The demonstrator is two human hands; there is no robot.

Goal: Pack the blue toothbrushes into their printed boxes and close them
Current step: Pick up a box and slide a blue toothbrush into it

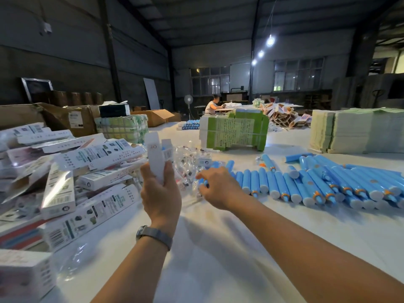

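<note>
Crowding table (218,270): boxes (65,171) (heaped left)

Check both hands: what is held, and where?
Left hand grips an upright printed box by its lower end. Right hand pinches the end of a blue toothbrush, still lying in the row.

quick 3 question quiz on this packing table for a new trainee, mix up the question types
1. True or false: the left hand holds a white box upright with its top flap open.
2. Multiple choice: where is the right hand reaching? A) the pile of printed boxes B) the near end of the row of blue toothbrushes C) the green bundle
3. Fill in: the pile of printed boxes lies on the ____ side of the table.

Key: 1 true; 2 B; 3 left
</note>
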